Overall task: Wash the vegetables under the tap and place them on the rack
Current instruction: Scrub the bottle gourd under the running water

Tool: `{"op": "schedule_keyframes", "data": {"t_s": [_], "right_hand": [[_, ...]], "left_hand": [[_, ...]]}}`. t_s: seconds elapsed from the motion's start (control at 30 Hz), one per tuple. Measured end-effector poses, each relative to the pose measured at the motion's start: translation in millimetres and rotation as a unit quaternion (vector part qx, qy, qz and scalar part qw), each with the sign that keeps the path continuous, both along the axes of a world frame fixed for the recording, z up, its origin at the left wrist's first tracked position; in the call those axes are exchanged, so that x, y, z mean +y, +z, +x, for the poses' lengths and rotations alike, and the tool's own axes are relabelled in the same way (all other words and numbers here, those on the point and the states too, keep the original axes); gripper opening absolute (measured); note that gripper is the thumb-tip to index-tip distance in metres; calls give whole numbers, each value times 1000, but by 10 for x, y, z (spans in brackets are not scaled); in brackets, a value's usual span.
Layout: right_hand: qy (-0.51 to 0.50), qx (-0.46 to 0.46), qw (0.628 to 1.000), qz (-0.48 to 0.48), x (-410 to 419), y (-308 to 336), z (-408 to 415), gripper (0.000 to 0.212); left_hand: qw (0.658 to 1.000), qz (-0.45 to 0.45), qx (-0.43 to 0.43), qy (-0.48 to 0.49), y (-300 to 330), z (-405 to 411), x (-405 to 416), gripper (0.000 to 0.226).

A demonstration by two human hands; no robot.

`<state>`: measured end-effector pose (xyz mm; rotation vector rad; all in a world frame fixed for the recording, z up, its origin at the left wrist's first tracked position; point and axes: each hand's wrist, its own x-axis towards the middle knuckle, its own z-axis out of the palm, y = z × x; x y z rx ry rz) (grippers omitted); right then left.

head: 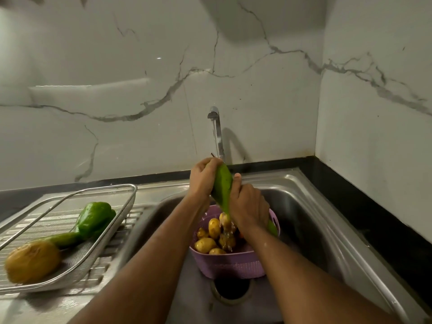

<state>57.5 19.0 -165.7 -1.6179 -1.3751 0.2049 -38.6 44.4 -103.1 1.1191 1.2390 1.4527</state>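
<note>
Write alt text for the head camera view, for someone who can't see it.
Both hands, left hand and right hand, grip a long green vegetable under the running tap, above a purple basket of potatoes in the sink.

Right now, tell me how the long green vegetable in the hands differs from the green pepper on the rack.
The long green vegetable is slender and tapered; the green pepper is squat and blocky. The vegetable is gripped by the left hand and right hand under the tap's stream; the pepper lies on the wire rack. Both are green.
</note>
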Motion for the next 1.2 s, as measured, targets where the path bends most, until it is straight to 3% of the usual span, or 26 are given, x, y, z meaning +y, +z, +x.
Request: {"op": "schedule_keyframes", "data": {"t_s": [0.2, 0.33, 0.43, 0.53, 0.67, 0.93, 1.03, 1.13, 1.2], "right_hand": [[-1, -74, 997, -22, 7, -22, -7, 64], [-14, -58, 998, -14, 43, -22, 0, 64], [-22, -34, 999, 8, 62, -34, 3, 67], [-29, -1, 999, 25, 54, -20, 5, 67], [-38, 31, 998, 37, 19, -4, -7, 62], [-17, 77, 997, 11, 33, -4, -55, 53], [-4, 85, 996, 16, 34, -11, -36, 54], [52, 139, 988, -44, 146, -27, 41, 57], [96, 176, 973, -112, 235, -3, 61, 62]], "left_hand": [[999, 10, 18, 33, -123, -67, 65, 14], [999, -4, -42, -19, -52, -98, 58, 13], [992, -32, -111, -45, -31, -112, 76, 26], [995, -30, -76, -61, 76, -68, 101, 21], [997, -41, -22, -66, 177, -21, 129, 34], [996, -47, -8, -73, 159, -18, 118, 30], [997, -14, 4, -81, 112, -35, 123, 43], [992, 42, 68, -98, 36, -44, 113, 38], [992, 44, 51, -105, -27, -77, 80, 39]]}}
